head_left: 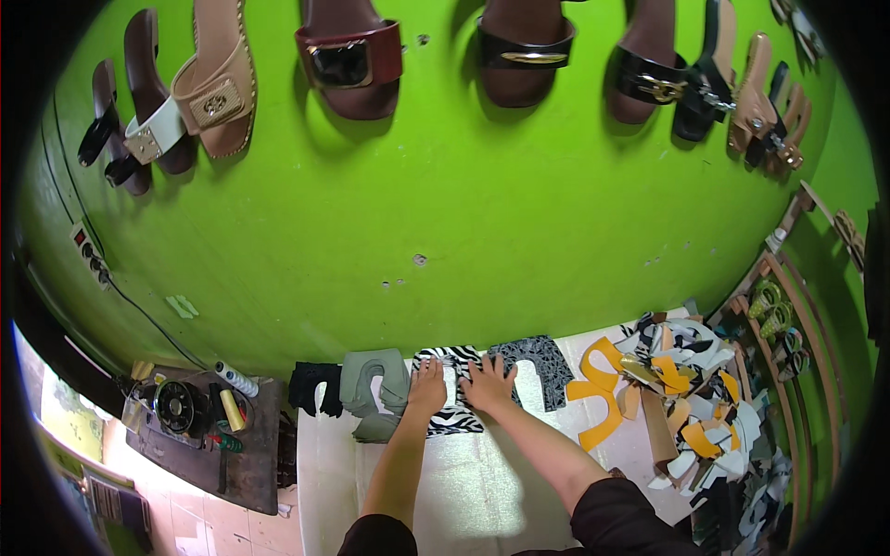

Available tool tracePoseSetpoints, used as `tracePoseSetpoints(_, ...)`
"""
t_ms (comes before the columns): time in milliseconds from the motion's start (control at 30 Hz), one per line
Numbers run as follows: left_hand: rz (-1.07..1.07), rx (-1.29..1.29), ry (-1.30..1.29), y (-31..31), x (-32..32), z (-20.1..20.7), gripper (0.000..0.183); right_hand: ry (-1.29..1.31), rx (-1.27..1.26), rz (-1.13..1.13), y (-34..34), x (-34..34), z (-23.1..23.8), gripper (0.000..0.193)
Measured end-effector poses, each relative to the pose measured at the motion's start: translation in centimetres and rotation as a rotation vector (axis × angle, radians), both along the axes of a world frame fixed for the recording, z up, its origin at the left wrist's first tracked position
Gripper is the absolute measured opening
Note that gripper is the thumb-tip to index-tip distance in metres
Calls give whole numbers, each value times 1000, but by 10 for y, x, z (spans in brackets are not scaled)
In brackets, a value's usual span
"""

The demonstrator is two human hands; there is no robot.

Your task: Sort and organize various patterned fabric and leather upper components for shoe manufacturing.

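My left hand lies flat on a stack of zebra-print cut pieces, its fingers stretched out. Beside it, my right hand rests with fingers spread on the right side of the same pieces. Part of the zebra-print stack is hidden under both hands. Left of it sit grey-green U-shaped pieces, and beyond those, black pieces. A dark grey patterned arch-shaped piece lies just right of my right hand. Neither hand grips anything.
The white table carries yellow curved pieces and a heap of scraps at right. At left stands a sewing machine with thread spools. Sandals hang on the green wall; a wooden rack stands far right.
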State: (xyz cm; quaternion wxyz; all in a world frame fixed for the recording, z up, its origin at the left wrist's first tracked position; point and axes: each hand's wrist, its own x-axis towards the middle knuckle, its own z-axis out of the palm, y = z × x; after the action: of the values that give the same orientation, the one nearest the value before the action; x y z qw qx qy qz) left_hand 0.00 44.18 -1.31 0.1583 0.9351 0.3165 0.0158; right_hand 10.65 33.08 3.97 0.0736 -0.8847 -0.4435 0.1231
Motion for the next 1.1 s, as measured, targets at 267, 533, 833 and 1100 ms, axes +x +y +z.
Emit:
tracePoseSetpoints(267,165,-115,-820,-41,-25,91,32,118,529,147,-92,-19,64,44)
tracePoseSetpoints(533,284,-716,-1390,-179,-97,158,18,81,520,-16,-248,21,68,41)
tracePoseSetpoints(833,422,-943,-1210,-290,-58,104,15,72,217,-146,-313,122,127,33)
tracePoseSetpoints(1100,208,-608,-882,-386,95,41,23,-90,-32,-184,-291,299,114,27)
